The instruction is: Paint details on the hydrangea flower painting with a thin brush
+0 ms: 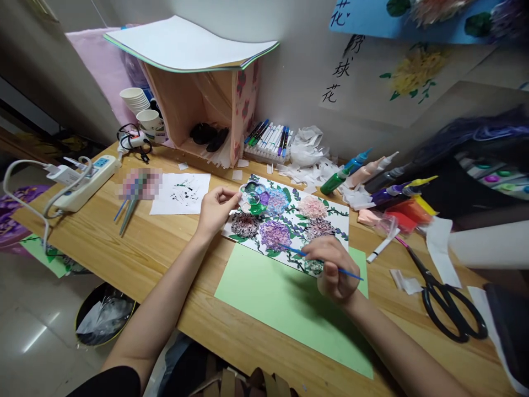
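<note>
A round paint palette [254, 197] with wells of green, purple and dark paint is pinched in my left hand [218, 208], over the upper left part of a painted sheet [339, 220]. My right hand [336, 266] is closed around a thin blue paintbrush [350, 273]. The brush tip points left, at the purple-pink flower [276, 236] on the sheet; whether it touches the paper I cannot tell. Pink, blue and dark flowers with green leaves cover the sheet. Under its lower edge lies a light green sheet [264, 292], partly below my right hand.
Large black scissors [448, 309] lie at the right. Paint bottles [336, 179], crumpled tissues [308, 146] and a marker set [268, 138] line the back. At the left are a paint-marked paper [182, 194], a power strip [88, 182] and paper cups [149, 119].
</note>
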The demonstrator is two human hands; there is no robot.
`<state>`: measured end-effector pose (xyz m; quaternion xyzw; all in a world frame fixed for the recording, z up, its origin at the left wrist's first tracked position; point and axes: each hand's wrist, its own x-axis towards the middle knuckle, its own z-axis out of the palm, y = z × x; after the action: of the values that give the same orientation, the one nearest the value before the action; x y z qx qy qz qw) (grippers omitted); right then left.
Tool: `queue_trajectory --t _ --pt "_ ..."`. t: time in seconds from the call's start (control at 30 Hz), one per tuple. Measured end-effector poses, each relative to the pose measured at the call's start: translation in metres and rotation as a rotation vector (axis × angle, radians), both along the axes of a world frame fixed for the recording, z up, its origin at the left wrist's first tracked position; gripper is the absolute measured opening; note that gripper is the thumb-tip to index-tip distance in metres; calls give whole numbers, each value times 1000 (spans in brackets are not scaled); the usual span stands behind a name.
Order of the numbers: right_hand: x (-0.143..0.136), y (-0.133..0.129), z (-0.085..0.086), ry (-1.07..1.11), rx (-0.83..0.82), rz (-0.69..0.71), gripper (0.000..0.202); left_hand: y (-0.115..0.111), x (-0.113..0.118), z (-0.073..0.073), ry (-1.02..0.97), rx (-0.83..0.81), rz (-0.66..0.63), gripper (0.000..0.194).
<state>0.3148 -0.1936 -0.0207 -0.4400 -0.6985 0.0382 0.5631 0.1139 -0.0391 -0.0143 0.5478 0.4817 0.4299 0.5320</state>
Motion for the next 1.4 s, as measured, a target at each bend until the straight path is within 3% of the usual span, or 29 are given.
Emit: queue_trajectory --t 0.13,0.27,1.4 --pt "-2 -13 -11 -140 3 74 26 2 0 -2 -4 5 -2 37" --pt "-8 -11 -9 -228 12 114 24 2 1 -2 -2 8 14 37" --pt "-9 -10 -12 -83 -77 118 21 2 2 -4 0 55 1 35"
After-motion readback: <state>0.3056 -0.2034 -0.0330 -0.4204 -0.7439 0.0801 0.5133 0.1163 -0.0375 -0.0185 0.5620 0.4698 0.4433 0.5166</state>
